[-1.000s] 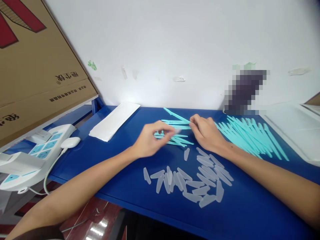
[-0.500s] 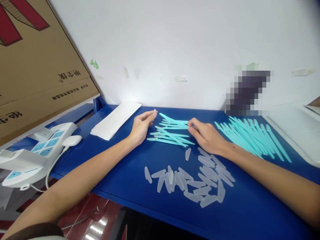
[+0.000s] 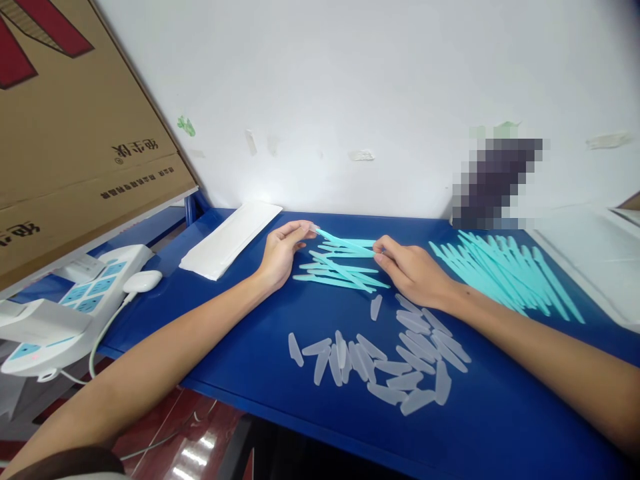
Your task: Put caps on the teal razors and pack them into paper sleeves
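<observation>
Frosted translucent plastic, a small tapered sleeve (image 3: 313, 227) is pinched between the left hand's (image 3: 281, 257) thumb and fingertips, meeting the left tip of a slim, straight turquoise plastic stick (image 3: 334, 237); whether the tip is inside, I cannot tell. The sleeve looks light, thin and perhaps slippery, best taken by its edges without crushing it. The stick seems light and fairly stiff, easiest gripped toward its right end, where the right hand's (image 3: 413, 270) thumb and fingers are closed on it. Similar loose frosted sleeves (image 3: 406, 381) lie nearer the person; a heap of turquoise sticks (image 3: 510, 273) lies farther right.

Around them, left to right: a brown printed cardboard box (image 3: 65, 127), a white power strip (image 3: 103, 287), a flat white packet (image 3: 230, 243), the smooth blue tabletop (image 3: 250, 353) and a scuffed white wall (image 3: 350, 80) behind.
</observation>
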Available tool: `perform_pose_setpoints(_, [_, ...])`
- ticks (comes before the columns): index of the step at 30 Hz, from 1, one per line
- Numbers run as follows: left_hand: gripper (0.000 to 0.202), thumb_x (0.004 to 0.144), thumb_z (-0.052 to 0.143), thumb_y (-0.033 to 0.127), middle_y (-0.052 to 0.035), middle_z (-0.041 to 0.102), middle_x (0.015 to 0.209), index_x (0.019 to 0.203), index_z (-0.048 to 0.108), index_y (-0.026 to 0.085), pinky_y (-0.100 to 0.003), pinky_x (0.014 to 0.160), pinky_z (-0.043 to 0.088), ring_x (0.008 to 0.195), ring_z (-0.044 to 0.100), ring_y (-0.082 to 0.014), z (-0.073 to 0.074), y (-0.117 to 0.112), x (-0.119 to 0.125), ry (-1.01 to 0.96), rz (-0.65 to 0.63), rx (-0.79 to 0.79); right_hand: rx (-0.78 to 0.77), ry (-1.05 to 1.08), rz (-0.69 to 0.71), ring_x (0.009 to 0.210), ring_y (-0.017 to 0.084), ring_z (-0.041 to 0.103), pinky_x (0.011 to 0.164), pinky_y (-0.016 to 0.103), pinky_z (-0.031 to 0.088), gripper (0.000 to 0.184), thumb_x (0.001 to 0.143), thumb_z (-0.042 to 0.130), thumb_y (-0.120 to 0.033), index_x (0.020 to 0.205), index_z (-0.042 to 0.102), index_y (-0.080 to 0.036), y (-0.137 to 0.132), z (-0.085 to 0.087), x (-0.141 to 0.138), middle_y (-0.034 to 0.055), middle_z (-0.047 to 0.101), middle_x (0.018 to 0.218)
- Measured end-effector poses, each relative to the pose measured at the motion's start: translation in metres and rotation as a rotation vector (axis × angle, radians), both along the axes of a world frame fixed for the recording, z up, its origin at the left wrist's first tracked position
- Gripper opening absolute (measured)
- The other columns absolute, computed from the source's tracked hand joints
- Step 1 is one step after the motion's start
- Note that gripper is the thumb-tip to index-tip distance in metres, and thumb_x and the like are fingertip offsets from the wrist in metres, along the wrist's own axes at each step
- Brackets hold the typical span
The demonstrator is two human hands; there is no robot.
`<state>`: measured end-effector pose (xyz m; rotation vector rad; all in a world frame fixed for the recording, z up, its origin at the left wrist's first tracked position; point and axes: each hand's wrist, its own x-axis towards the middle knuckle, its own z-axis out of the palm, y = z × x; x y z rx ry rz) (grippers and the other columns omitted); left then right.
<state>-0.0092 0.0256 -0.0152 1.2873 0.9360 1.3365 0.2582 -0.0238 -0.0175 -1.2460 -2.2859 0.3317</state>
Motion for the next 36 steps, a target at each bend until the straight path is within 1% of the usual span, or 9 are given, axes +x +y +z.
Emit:
perform_pose_setpoints(7, [0.019, 0.076, 0.079, 0.038, -0.0033, 0.071, 0.098, 0.082, 0.078, 0.020, -0.023, 0.068, 0.042, 0.084, 0.058, -0.0140, -0.001, 0.002, -0.001, -0.100, 0.047, -0.044, 0.073, 0.071, -0.008, 0.048, 0.015, 0.039, 0.056, 0.030, 0.028, 0.014, 0.103, 0.034, -0.033, 0.093, 0.039, -0.025, -0.002, -0.001, 0.000, -0.0071, 0.041, 0.055])
perform_pose_setpoints(14, [0.018, 0.079, 0.077, 0.040, -0.0026, 0.072, 0.099, 0.084, 0.080, 0.023, -0.024, 0.068, 0.041, 0.082, 0.057, -0.0142, -0.003, 0.003, -0.002, -0.069, 0.039, -0.025, 0.027, 0.041, 0.005, 0.048, 0.015, 0.038, 0.055, 0.030, 0.026, 0.016, 0.104, 0.033, -0.035, 0.093, 0.038, -0.025, 0.000, -0.002, 0.001, -0.0070, 0.042, 0.055])
perform_pose_setpoints(17, [0.022, 0.083, 0.075, 0.043, -0.0039, 0.073, 0.104, 0.091, 0.081, 0.024, -0.028, 0.075, 0.044, 0.089, 0.060, -0.0173, -0.005, 0.002, -0.003, 0.079, -0.009, 0.061, 0.006, 0.029, 0.028, 0.048, 0.015, 0.037, 0.056, 0.030, 0.026, 0.017, 0.105, 0.032, -0.037, 0.094, 0.039, -0.025, 0.002, -0.003, 0.002, -0.0068, 0.041, 0.056])
perform_pose_setpoints(20, [0.027, 0.091, 0.068, 0.046, -0.0063, 0.072, 0.108, 0.096, 0.081, 0.023, -0.034, 0.088, 0.047, 0.100, 0.061, -0.0220, 0.000, -0.001, -0.007, 0.359, -0.072, 0.277, 0.004, 0.035, 0.034, 0.051, 0.015, 0.039, 0.057, 0.031, 0.028, 0.018, 0.104, 0.034, -0.038, 0.094, 0.042, -0.024, 0.003, -0.004, 0.003, -0.0055, 0.045, 0.060])
perform_pose_setpoints(23, [0.027, 0.095, 0.062, 0.045, -0.0066, 0.067, 0.111, 0.100, 0.080, 0.025, -0.040, 0.098, 0.045, 0.107, 0.059, -0.0239, 0.009, 0.000, -0.018, 0.691, -0.025, 0.535, 0.045, 0.023, 0.059, 0.061, 0.016, 0.045, 0.063, 0.032, 0.032, 0.020, 0.103, 0.039, -0.036, 0.090, 0.047, -0.023, 0.003, -0.004, 0.001, -0.0012, 0.054, 0.070])
perform_pose_setpoints(26, [0.027, 0.096, 0.059, 0.042, -0.0069, 0.064, 0.112, 0.092, 0.078, 0.023, -0.043, 0.099, 0.044, 0.108, 0.056, -0.0247, 0.013, 0.005, -0.030, 0.921, -0.003, 0.713, 0.122, 0.002, 0.072, 0.078, 0.019, 0.052, 0.075, 0.035, 0.036, 0.021, 0.101, 0.043, -0.036, 0.090, 0.055, -0.022, 0.003, -0.003, 0.000, 0.0032, 0.061, 0.087])
perform_pose_setpoints(29, [0.029, 0.097, 0.054, 0.040, -0.0076, 0.063, 0.113, 0.094, 0.076, 0.021, -0.044, 0.099, 0.044, 0.107, 0.056, -0.0251, 0.010, 0.011, -0.037, 0.997, -0.046, 0.737, 0.150, 0.049, -0.013, 0.088, 0.022, 0.052, 0.082, 0.039, 0.038, 0.023, 0.099, 0.049, -0.041, 0.091, 0.058, -0.022, 0.004, -0.002, 0.001, 0.0053, 0.061, 0.097])
perform_pose_setpoints(33, [0.033, 0.100, 0.050, 0.043, -0.0076, 0.063, 0.114, 0.111, 0.073, 0.022, -0.044, 0.099, 0.043, 0.106, 0.056, -0.0254, 0.006, 0.014, -0.039, 1.029, -0.074, 0.690, 0.086, 0.112, -0.124, 0.075, 0.018, 0.050, 0.070, 0.034, 0.038, 0.027, 0.097, 0.051, -0.044, 0.082, 0.056, -0.022, 0.005, 0.000, 0.002, 0.0026, 0.056, 0.087])
perform_pose_setpoints(36, [0.039, 0.101, 0.048, 0.048, -0.0084, 0.062, 0.120, 0.122, 0.069, 0.024, -0.047, 0.102, 0.040, 0.111, 0.053, -0.0274, 0.009, 0.012, -0.038, 1.116, -0.188, 0.683, 0.063, 0.075, -0.197, 0.072, 0.017, 0.052, 0.066, 0.033, 0.037, 0.023, 0.097, 0.050, -0.042, 0.088, 0.058, -0.022, 0.007, -0.002, 0.002, 0.0015, 0.055, 0.084])
